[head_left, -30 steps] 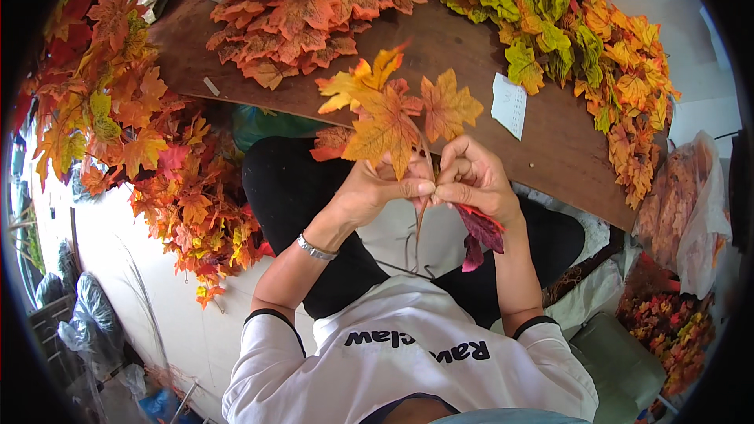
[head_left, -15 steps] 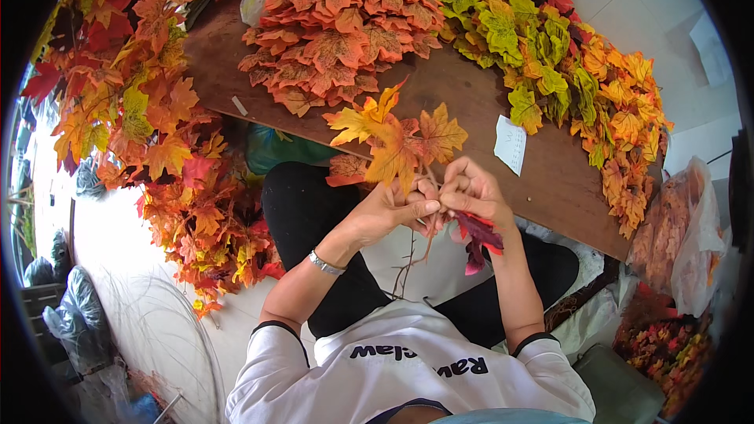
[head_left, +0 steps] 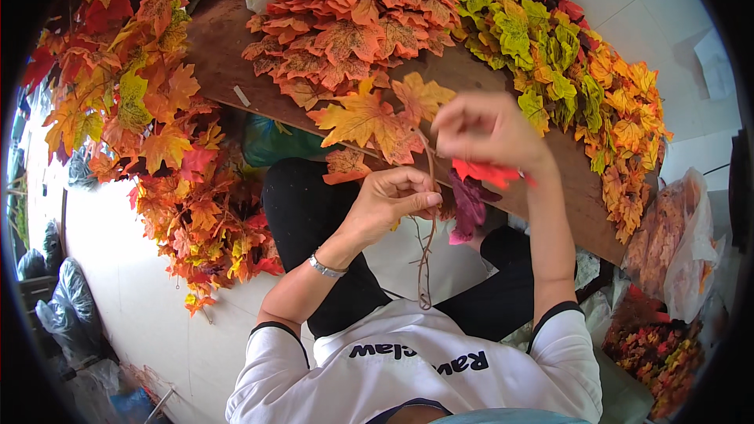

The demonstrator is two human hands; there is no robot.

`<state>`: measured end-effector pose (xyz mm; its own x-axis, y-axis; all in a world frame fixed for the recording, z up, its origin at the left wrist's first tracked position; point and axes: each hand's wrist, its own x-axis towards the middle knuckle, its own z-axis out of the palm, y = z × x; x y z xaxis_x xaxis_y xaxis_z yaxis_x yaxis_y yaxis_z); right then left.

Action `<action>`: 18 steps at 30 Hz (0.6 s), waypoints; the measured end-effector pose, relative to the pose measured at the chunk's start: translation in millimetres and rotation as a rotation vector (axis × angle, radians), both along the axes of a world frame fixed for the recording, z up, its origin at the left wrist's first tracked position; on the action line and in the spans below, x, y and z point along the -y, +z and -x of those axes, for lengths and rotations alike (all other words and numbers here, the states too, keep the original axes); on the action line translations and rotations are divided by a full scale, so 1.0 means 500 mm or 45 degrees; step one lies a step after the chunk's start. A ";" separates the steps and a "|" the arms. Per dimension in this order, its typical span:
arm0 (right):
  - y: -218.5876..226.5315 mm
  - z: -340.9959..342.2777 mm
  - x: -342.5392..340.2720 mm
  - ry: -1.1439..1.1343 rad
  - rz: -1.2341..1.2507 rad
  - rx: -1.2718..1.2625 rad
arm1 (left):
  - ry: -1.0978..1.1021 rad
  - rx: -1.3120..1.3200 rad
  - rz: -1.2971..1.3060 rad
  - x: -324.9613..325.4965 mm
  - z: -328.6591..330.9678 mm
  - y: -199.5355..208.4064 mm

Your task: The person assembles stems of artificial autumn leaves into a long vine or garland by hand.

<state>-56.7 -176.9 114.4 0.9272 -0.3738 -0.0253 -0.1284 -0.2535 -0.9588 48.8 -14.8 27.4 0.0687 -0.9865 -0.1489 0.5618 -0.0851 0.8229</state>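
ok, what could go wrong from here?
1. The thin brown stem appears pinched by the left hand alone, so it might twist or slip.
2. The right hand, blurred and raised close to the orange-yellow maple-shaped leaves, could knock or bend them.
3. The stem's lower end hangs near the white short-sleeved shirt and might snag there.

I find bare brown table between the right forearm and the yellow-orange leaves; a hand could pass there. Forward, the coral leaf pile and green leaves obstruct. At left, only a narrow strip separates that pile from the leaf garland. Between left hand and right hand, a brown stem and purple leaf restrict passage.
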 end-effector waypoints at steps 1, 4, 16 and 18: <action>0.009 -0.020 0.034 -0.022 0.188 0.049 | 0.027 0.024 0.005 -0.001 -0.001 0.001; 0.010 -0.121 0.145 -0.310 0.530 0.200 | 0.039 0.044 -0.043 -0.008 -0.004 0.012; 0.024 -0.283 0.288 -0.577 0.555 0.501 | -0.011 0.287 -0.037 -0.010 0.001 0.007; 0.035 -0.263 0.294 -0.634 0.706 0.429 | -0.047 0.249 -0.065 -0.008 0.006 0.007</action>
